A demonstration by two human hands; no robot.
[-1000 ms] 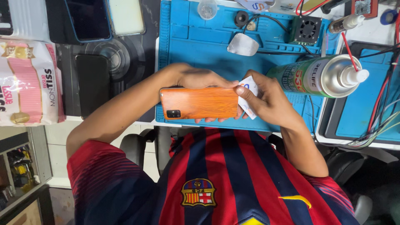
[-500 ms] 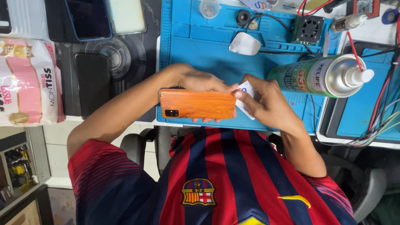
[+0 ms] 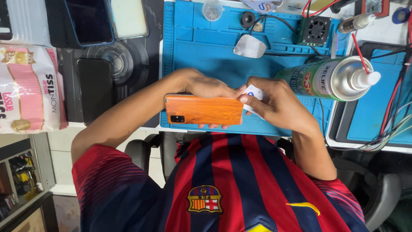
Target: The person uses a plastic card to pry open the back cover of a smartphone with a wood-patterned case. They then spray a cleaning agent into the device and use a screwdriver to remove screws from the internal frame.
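The left hand [image 3: 206, 86] cups an orange wood-grain phone [image 3: 204, 110] from behind, back cover facing up, right over the near edge of the blue repair mat [image 3: 201, 47], while the right hand [image 3: 279, 103] pinches a small white card [image 3: 256, 95] tight at the phone's end seam. Honestly the risk here is that card going in too deep or twisting and cracking the cover or nicking something inside. Also that green spray can [image 3: 326, 79] lies just beside the right wrist, so one elbow bump could send it rolling off the mat.
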